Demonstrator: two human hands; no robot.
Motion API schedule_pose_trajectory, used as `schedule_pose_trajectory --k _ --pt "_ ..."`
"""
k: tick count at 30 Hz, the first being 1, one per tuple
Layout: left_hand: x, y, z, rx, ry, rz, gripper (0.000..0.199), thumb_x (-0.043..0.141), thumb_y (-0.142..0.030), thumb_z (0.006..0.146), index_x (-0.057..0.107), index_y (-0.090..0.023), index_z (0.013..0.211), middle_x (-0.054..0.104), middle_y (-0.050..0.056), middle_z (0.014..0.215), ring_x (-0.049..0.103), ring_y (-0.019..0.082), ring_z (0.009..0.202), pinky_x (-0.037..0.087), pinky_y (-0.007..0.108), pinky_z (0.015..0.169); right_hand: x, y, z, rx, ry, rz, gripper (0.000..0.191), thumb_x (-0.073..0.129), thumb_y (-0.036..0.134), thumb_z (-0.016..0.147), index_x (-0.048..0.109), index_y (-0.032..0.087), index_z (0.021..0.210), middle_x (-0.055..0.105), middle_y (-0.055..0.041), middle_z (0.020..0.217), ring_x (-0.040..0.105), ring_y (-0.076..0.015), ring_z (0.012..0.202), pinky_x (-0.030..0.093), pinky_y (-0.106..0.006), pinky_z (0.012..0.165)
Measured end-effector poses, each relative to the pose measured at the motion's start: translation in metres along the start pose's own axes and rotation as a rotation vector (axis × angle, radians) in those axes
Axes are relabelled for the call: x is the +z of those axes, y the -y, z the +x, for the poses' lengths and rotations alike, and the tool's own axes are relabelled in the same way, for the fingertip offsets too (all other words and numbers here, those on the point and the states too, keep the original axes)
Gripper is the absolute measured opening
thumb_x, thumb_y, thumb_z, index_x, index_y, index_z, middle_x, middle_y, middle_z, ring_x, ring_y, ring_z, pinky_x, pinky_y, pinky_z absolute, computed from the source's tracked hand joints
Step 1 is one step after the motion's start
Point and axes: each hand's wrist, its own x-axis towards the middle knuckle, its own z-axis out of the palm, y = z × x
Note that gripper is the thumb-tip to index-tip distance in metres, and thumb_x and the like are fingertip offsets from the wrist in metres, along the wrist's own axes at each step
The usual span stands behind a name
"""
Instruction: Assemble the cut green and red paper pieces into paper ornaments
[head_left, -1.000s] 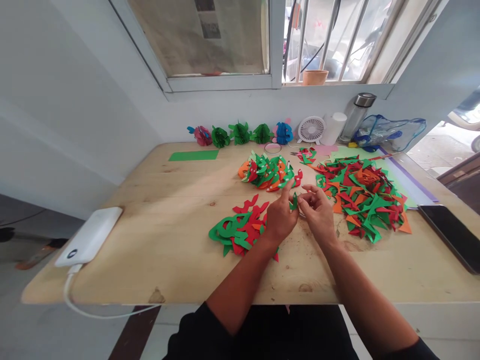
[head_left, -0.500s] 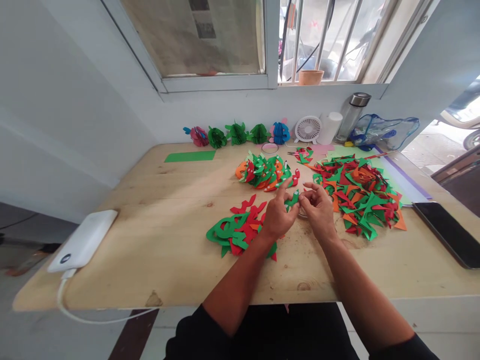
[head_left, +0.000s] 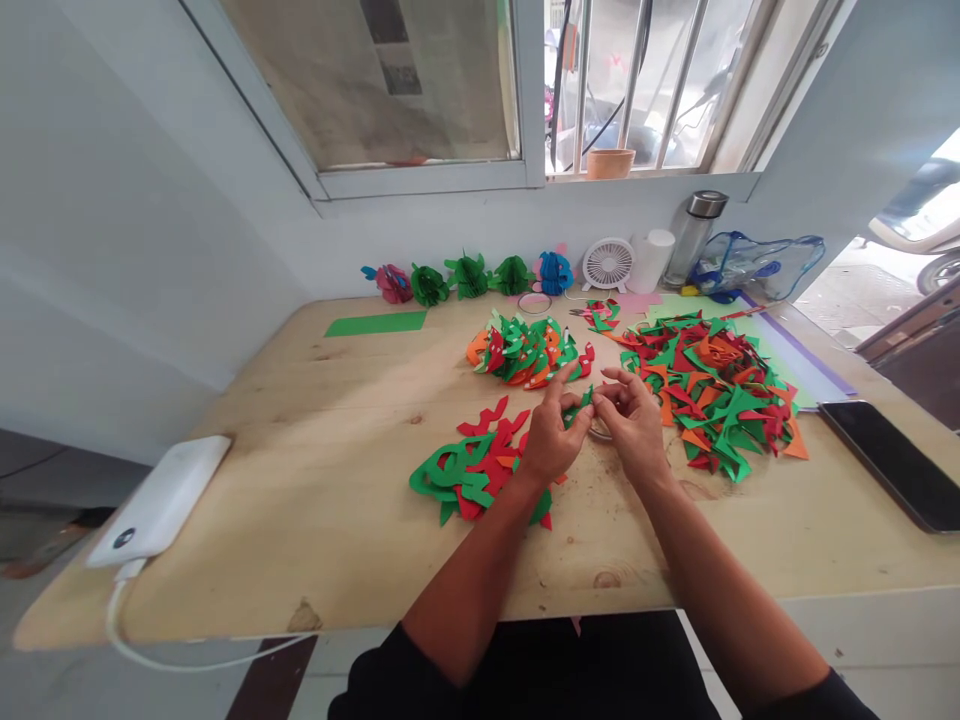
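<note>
Left hand: holds green piece
Right hand: at its edge, grip unclear
Scrap pile: beside right hand

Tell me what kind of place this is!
Probably a small craft corner, maybe at home, though I can't be sure. The wooden table stands below a barred window, with a heap of colourful cut pieces on it and a row of crafted figures along the back.
</note>
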Motion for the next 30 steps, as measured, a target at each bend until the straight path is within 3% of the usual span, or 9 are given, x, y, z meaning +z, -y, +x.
schedule_pose_trajectory --k 7,15,22,30 --pt "0.001 0.000 0.000 -0.020 -0.024 -0.034 0.059 0.051 -0.020 0.080 0.032 -0.019 0.137 0.061 -0.001 0.074 0.053 0.009 0.062 0.045 0.021 0.063 -0.001 -0.001 0.001 0.014 0.011 0.012 0.037 0.063 0.029 0.069 0.052 0.020 0.103 0.058 0.0022 0.071 0.053 -0.0114 0.061 0.042 -0.025 0.057" --pt "0.000 0.007 0.001 -0.075 -0.069 -0.007 0.053 0.043 -0.020 0.084 0.035 -0.020 0.136 0.060 -0.003 0.064 0.049 0.009 0.052 0.039 0.019 0.051 0.000 -0.003 0.001 0.016 0.013 0.007 0.038 0.062 0.026 0.069 0.051 0.019 0.105 0.059 0.0022 0.069 0.051 -0.0109 0.058 0.040 -0.024 0.053" --pt "-0.004 -0.004 0.006 -0.120 -0.149 -0.181 0.057 0.055 -0.015 0.075 0.041 -0.019 0.130 0.069 0.005 0.087 0.062 0.012 0.074 0.048 0.022 0.067 -0.002 -0.010 0.001 0.000 0.083 -0.034 0.038 0.061 0.027 0.070 0.052 0.020 0.106 0.060 0.0020 0.070 0.049 -0.0102 0.056 0.037 -0.023 0.051" --pt "-0.008 -0.014 0.008 -0.219 -0.172 -0.325 0.060 0.062 -0.013 0.069 0.045 -0.017 0.126 0.069 0.004 0.084 0.063 0.011 0.073 0.049 0.022 0.068 -0.002 -0.011 0.002 0.013 0.130 -0.057 0.039 0.061 0.032 0.070 0.051 0.020 0.106 0.060 0.0011 0.072 0.049 -0.0116 0.058 0.037 -0.024 0.053"
